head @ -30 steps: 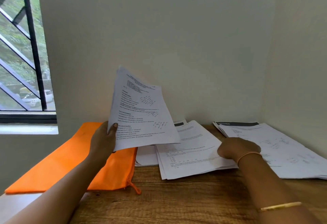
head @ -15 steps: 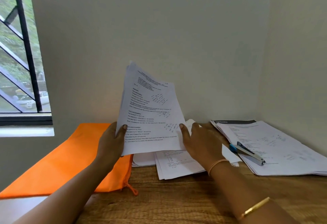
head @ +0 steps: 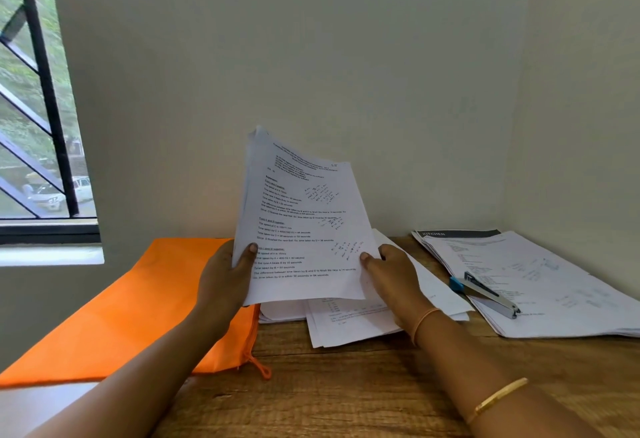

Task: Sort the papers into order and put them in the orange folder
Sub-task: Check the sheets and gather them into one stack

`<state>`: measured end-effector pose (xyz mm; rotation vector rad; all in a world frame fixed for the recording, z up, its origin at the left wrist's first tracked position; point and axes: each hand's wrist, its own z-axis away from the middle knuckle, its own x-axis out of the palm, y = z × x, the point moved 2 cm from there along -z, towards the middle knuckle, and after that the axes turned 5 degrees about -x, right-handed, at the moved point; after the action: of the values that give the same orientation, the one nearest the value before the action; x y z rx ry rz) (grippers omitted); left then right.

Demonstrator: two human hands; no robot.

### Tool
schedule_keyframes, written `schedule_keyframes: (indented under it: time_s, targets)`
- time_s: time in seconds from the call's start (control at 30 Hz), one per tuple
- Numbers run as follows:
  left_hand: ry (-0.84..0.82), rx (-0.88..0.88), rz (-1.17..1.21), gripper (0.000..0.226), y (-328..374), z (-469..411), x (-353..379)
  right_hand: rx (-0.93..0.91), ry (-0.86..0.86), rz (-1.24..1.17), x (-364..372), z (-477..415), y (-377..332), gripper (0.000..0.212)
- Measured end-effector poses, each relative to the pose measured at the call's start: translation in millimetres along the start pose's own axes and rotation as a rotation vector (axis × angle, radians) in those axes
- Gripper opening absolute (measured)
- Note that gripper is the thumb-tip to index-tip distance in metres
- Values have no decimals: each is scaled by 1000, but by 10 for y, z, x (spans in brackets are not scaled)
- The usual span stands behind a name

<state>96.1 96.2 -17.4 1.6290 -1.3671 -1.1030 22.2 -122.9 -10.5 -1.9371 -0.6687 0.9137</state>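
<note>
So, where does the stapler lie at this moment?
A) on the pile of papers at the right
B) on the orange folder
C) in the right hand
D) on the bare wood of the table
A: the stapler lies on the right pile of papers, while the left hand and the right hand both hold the raised sheaf.

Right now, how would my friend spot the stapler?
Look at the wooden table, far right. A wide stack of papers lies there, with the stapler resting on top. It is the only metal thing, dark and silvery with a blue end.
</note>
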Motion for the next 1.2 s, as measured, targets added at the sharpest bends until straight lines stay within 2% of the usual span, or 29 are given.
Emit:
schedule_keyframes:
  time_s: [0.13,0.27,0.43,0.6,0.73,1.0,1.2]
  targets:
    - [-14,-21,24,11,7,5,-6,-20,7,30,-2,0,-13,30]
    - [-28,-61,69,23,0,-1,-21,-56,35,97,-25,5,-7,31]
    - [-45,-82,94,23,1,-2,-28,-88,78,179,-79,10,-6,45]
    - [-56,-105,112,23,-26,-18,-29,-144,157,231,-117,7,16,46]
    - [-33,-111,90,21,-30,-40,-47,-134,186,226,-190,-19,43,41]
    - [-9,-80,105,14,-4,-27,-63,-25,126,117,-197,-46,100,40]
    - [-37,-91,88,32,12,-21,-77,-15,107,122,-190,-65,124,39]
